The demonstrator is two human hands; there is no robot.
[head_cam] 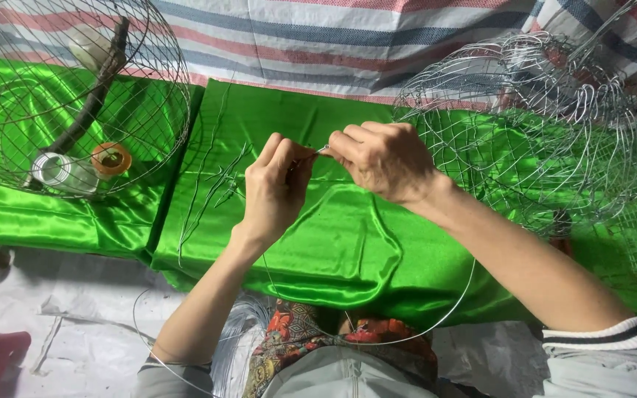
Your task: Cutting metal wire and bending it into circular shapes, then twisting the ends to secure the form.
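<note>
Over the green satin cloth [348,243], both the left hand [274,188] and right hand [385,158] pinch a thin wire hoop [451,306] at its join, seemingly early work beside finished wire cages [547,118].

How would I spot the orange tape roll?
Look at the green satin cloth, then its far left, under the round wire cage. The orange tape roll lies there beside a clear tape roll; it alone is orange.

Two bare hands, left [273,188] and right [381,158]; two rolls of tape, one clear [59,171], one orange [110,158]; one round wire-mesh cage [9,88]; one dark stick [90,99].
</note>
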